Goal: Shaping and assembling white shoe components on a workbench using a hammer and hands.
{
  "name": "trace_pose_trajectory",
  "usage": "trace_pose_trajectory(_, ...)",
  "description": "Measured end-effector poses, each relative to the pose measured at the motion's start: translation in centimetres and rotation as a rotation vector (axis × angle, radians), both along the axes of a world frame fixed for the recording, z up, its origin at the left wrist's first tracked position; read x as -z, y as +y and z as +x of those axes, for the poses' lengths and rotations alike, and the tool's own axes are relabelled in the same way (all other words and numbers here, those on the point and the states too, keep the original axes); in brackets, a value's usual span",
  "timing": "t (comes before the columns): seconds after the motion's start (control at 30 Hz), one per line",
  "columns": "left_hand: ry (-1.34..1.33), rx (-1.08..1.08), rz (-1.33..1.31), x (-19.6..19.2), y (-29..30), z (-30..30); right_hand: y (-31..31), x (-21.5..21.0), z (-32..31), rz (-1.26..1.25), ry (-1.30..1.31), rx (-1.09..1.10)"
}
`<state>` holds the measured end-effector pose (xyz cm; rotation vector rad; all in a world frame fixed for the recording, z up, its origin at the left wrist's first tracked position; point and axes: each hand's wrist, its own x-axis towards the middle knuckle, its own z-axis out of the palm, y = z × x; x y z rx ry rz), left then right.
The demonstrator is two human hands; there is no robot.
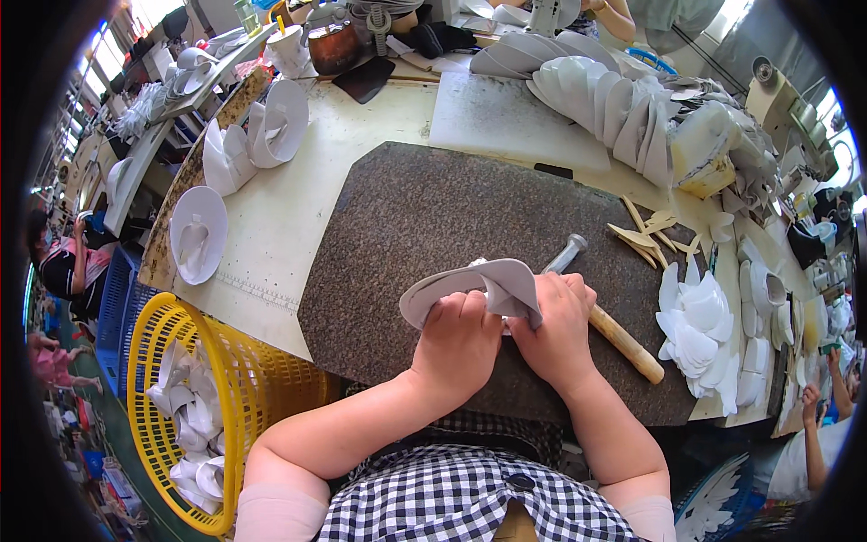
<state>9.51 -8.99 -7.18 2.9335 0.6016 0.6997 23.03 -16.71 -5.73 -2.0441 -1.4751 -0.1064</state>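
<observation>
Over the dark speckled slab (411,208), both of my hands grip one curved white shoe upper (508,274). My left hand (459,341) has its fingers closed on the piece's lower left side. At the right end, my right hand (555,330) pinches the folded edge, thumb against it. The fingers hide part of the upper. Partly behind my right hand lies a hammer with a metal head (566,253) and a wooden handle (628,345), resting on the slab.
Three shaped white uppers (198,233) stand on the table's left. A yellow basket (230,425) of white pieces is below them. Thin yellowish strips (646,237) and stacked white pieces (695,316) lie right. Overlapping uppers (605,99) line the back, beside a white board (519,117).
</observation>
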Motion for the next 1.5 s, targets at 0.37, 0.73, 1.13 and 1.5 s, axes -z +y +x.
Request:
trace_pose_trajectory(0.37,-0.021,0.378,0.046,0.1,2.5,-1.7,0.0,-0.2,0.3,0.007,0.028,0.013)
trace_pose_trajectory(0.73,0.067,0.289,-0.204,1.9,3.3,-2.4,0.0,-0.2,0.0,-0.006,0.065,-0.013)
trace_pose_trajectory(1.13,-0.005,0.64,-0.098,-0.1,4.7,-3.1,-0.3,-0.1,0.0,-0.002,0.056,-0.025)
trace_pose_trajectory(1.5,-0.137,0.264,-0.329,0.0,1.4,-0.5,0.4,0.5,0.3,0.011,-0.012,-0.007)
